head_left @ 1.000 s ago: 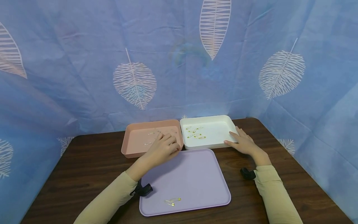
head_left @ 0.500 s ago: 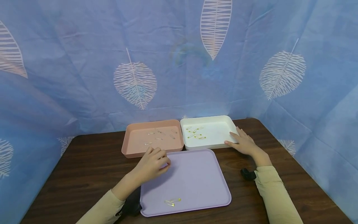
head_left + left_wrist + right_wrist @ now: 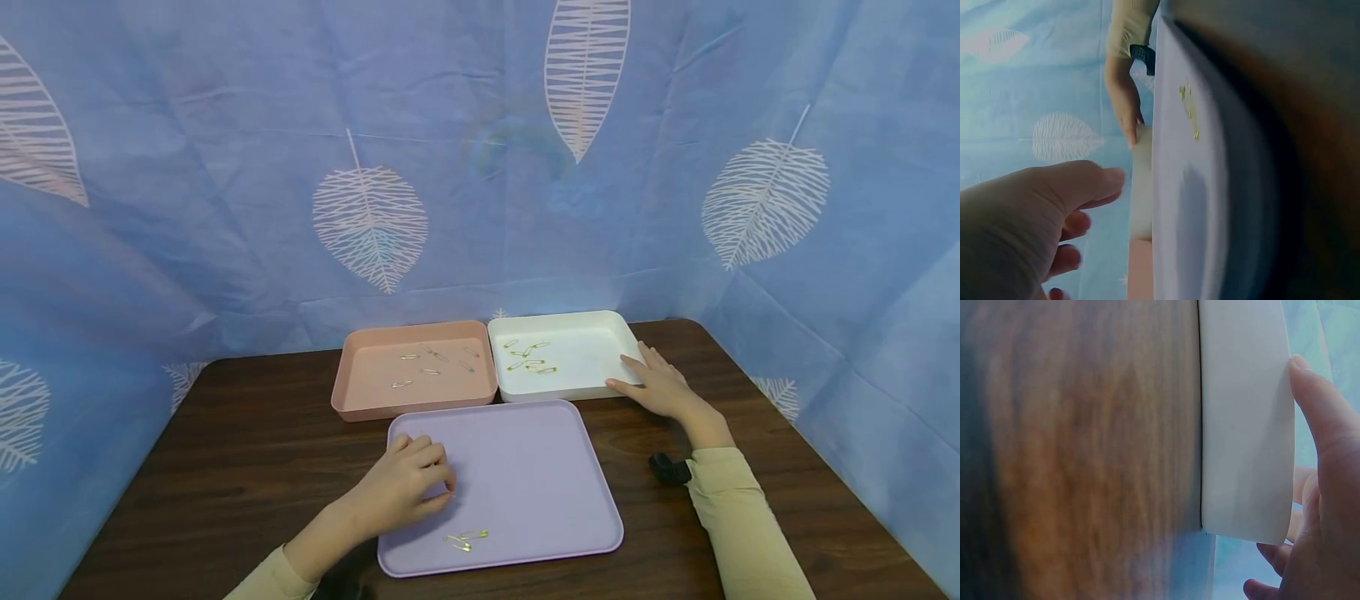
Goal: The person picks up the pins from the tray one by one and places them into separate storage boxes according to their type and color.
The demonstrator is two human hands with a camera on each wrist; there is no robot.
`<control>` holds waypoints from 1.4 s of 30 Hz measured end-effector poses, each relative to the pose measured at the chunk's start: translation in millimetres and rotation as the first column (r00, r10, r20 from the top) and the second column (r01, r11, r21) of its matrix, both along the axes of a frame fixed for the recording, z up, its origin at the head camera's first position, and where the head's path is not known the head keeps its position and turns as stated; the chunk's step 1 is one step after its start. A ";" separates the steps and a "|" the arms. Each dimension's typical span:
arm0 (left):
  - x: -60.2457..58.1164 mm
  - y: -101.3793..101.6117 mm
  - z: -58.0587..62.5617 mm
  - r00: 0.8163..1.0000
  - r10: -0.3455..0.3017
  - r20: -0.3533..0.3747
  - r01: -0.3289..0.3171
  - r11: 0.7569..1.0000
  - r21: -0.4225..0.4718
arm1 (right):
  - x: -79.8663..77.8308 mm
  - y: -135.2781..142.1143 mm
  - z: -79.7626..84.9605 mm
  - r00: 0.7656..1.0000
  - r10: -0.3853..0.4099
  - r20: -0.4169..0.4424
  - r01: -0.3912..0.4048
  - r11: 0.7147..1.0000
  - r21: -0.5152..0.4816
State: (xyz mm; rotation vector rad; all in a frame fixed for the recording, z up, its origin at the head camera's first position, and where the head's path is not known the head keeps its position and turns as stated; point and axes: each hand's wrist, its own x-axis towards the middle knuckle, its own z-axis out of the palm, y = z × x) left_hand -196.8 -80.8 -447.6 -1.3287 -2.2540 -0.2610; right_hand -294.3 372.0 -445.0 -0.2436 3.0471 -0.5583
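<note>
My left hand (image 3: 408, 483) hovers over the left part of a lavender tray (image 3: 532, 475), its fingers loosely bent and nothing visible in them. Close by, near the tray's front edge, lie a few gold safety pins (image 3: 459, 544); the left wrist view shows these pins (image 3: 1190, 112) too. Spread fingers of my right hand (image 3: 663, 392) rest at the near right corner of a white tray (image 3: 592, 342). In the right wrist view the thumb (image 3: 1319, 400) touches its rim. Several gold safety pins (image 3: 535, 362) lie in that tray's left half.
A pink tray (image 3: 367, 358) adjoins the white one on the left, with several silver safety pins (image 3: 402, 384) scattered in it. All the trays stand on a dark wooden table (image 3: 247, 450). A blue leaf-print cloth (image 3: 465, 217) hangs behind.
My left hand has drawn back from the pink tray toward me, over the lavender tray, uncovering the silver safety pins. The right hand stays at the white tray's corner.
</note>
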 end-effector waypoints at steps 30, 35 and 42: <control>22.2 2.2 -4.1 0.947 -0.030 0.321 0.096 0.976 -0.194 | 2.5 -2.8 6.3 1.000 0.009 0.000 -0.009 1.000 -0.008; 21.5 2.4 -3.6 0.943 -0.025 0.333 0.095 0.976 -0.196 | 1.4 -2.2 5.4 1.000 0.007 -0.010 -0.007 1.000 -0.003; 21.0 2.4 -3.0 0.941 -0.041 0.337 0.111 0.976 -0.190 | 0.4 -1.4 3.7 1.000 0.005 0.006 -0.005 1.000 -0.002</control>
